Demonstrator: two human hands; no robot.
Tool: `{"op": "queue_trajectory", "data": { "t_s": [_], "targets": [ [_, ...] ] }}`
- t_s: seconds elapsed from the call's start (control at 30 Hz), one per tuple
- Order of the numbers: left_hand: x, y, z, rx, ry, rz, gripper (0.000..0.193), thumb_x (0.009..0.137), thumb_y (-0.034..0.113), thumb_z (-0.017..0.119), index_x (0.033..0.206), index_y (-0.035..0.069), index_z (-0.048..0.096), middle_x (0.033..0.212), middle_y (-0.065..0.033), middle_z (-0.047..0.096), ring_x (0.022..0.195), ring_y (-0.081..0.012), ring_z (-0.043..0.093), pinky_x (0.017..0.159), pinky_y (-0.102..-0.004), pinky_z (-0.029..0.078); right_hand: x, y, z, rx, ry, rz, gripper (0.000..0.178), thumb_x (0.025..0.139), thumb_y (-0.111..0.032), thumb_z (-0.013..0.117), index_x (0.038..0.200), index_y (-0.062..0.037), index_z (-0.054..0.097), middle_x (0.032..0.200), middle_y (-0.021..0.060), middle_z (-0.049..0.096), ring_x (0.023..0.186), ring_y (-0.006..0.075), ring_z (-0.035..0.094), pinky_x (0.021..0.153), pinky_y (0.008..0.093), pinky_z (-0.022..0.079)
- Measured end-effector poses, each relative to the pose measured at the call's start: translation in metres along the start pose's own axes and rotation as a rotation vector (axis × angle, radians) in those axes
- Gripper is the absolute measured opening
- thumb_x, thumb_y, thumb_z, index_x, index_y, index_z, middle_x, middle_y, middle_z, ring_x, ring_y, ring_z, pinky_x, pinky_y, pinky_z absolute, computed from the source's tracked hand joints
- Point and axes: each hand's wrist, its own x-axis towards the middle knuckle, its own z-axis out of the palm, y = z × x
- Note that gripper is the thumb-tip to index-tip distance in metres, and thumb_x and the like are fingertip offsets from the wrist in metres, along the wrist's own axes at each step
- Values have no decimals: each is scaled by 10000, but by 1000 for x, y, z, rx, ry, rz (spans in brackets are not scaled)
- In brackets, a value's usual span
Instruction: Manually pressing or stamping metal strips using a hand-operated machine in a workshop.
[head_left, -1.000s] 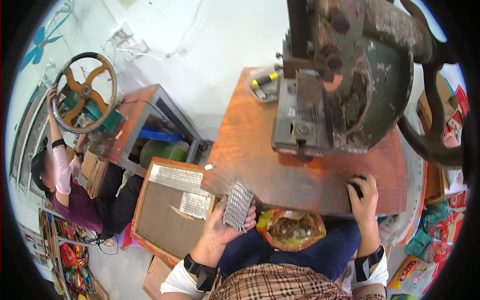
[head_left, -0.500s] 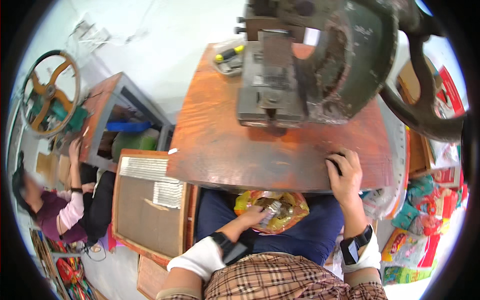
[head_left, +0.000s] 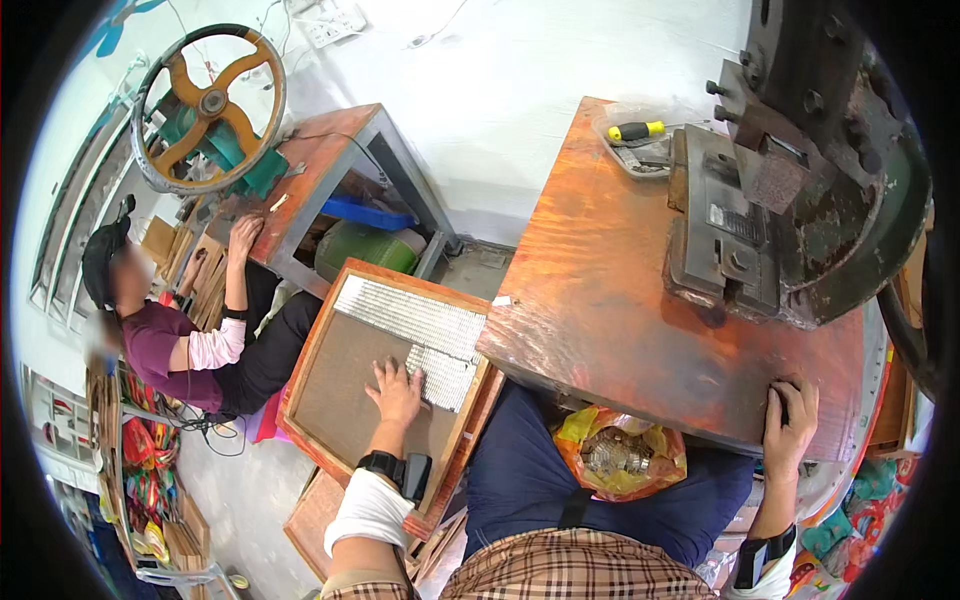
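Head view: bare left hand point(head_left: 397, 398), fingers apart, beside rows of small silver metal pieces point(head_left: 447, 380) inside a shallow brown wooden tray point(head_left: 335, 385). Bare right hand point(head_left: 790, 428), fingers curled, grip unclear, on a reddish-brown wooden tabletop point(head_left: 620, 270).

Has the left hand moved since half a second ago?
Yes: judged against the wooden-framed tray, the left hand has gone left, from the yellow-and-red plastic bag to the tray's brown floor.

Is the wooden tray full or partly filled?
Partly filled: silvery pieces line its far end and sit beside the left hand; brown tray bottom shows elsewhere.
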Motion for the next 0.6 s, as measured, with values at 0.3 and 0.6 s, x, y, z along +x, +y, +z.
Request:
{"op": "queue_trajectory", "data": {
  "t_s": [0.3, 0.6],
  "targets": [
    [32, -11, -19, -561, -169, 162, 570, 684, 147, 815, 1163, -51, 579, 963, -183, 676, 843, -236, 659, 765, -309, 526, 0, -1, 2, -35, -2, -13, 88, 771, 41, 608, 858, 28, 602, 902, 147, 580, 858, 307, 549, 774, 369, 440],
    [26, 6, -25, -309, -157, 215, 500, 656, 153, 774, 1099, -22, 620, 971, -208, 663, 901, -316, 642, 813, -380, 514, -2, 2, 2, -51, 1, -11, 90, 776, 47, 603, 863, 27, 603, 905, 147, 582, 854, 305, 550, 770, 366, 442]
  ]
}}
